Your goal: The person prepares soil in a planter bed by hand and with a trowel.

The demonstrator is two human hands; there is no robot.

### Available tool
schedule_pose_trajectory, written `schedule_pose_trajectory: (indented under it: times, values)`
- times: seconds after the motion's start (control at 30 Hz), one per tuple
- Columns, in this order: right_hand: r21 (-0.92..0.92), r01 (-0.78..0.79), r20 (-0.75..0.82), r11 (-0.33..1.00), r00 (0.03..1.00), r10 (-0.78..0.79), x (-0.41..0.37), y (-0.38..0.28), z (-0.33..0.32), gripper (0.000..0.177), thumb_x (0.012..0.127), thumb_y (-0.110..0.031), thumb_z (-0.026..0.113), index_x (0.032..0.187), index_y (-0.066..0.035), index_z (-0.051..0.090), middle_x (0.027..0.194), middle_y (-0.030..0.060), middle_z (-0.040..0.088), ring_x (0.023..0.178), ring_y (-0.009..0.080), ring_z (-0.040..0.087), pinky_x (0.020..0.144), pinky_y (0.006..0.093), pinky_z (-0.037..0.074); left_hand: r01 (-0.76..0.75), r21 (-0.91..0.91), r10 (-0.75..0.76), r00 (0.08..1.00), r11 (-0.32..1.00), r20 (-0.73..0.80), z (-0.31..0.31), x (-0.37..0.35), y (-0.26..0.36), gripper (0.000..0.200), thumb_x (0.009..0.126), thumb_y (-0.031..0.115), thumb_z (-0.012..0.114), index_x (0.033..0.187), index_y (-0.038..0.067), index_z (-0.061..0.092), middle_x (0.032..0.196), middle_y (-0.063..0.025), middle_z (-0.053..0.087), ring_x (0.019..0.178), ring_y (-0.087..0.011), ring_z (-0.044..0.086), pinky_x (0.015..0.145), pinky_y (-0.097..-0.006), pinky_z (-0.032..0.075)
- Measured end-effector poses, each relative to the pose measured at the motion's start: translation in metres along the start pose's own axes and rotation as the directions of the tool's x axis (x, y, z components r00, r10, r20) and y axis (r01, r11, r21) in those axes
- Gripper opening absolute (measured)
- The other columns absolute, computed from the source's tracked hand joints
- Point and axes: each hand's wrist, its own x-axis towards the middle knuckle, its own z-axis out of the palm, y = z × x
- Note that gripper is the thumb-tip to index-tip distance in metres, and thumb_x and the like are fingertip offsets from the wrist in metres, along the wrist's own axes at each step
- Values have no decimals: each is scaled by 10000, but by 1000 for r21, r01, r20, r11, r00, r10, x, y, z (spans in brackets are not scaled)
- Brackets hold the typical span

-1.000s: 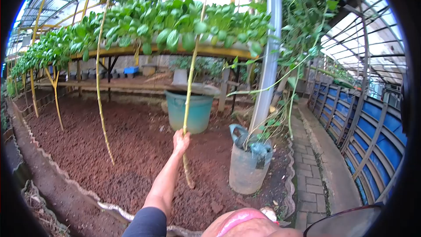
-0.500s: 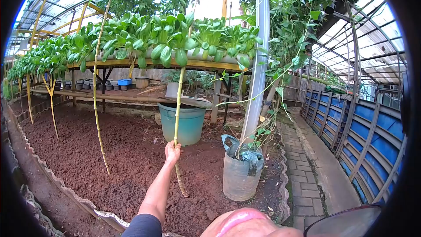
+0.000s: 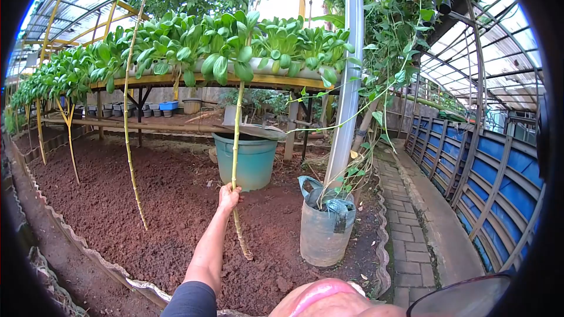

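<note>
My left hand [image 3: 229, 198] reaches forward from a dark sleeve [image 3: 191, 300], its fingers closed round a long, yellowish-green plant stem [image 3: 236, 155] with knobbly joints. The stem leans slightly, and its brownish lower end [image 3: 248, 255] meets the reddish-brown soil [image 3: 176, 252]; whether it is sunk in cannot be told. Higher up, the stem passes in front of leafy greens [image 3: 229, 47]. Left of it, a second slender stem [image 3: 128, 141] slants up from the soil. Nowhere in view is my right hand.
Behind the stem stands a teal tub [image 3: 245, 163]. To the right are a grey planting bag [image 3: 326, 232], a pale metal post [image 3: 345, 94] and a brick path [image 3: 405, 240] beside blue-sheeted fencing [image 3: 499, 176]. A wavy edging strip [image 3: 100, 261] borders the bed.
The view has shifted slightly, with the tub and planting bag a little higher and further right. My left hand keeps its grip on the stem, whose lower end stays at the soil.
</note>
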Motion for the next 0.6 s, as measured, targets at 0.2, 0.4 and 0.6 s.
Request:
schedule_pose_trajectory:
  times: [0.2, 0.4, 0.6]
  values:
    - [-197, 96, -462, 976, 869, -178, -15, -2, -37, 354, 852, -341, 562, 892, -8, 673, 1001, 263, 655, 956, 416, 652, 886, 503, 514, -239, 230, 246, 969, 943, -2, -6, 2, -16, 176, 916, 189, 618, 924, 13, 620, 758, -139, 627, 676, -248, 634, 606, -387, 512]
    - [-91, -19, -21, 996, 1000, 17, -23, 32, -60, 345, 867, -317, 536, 972, -9, 649, 952, 277, 668, 904, 421, 663, 822, 502, 533, -128, 113, 120, 990, 985, 77, -5, -20, 5, 198, 1017, 244, 543, 955, 56, 536, 649, -23, 527, 518, -147, 561, 495, -320, 475]
    - [-206, -70, -100, 976, 994, 50, -21, 59, -46, 486, 875, -378, 615, 1171, 7, 605, 1150, 282, 598, 1084, 445, 589, 959, 492, 471, -102, 48, 99, 993, 994, 68, -1, -17, 2, 244, 995, 292, 575, 1114, 79, 585, 783, -59, 547, 630, -182, 560, 564, -335, 507]
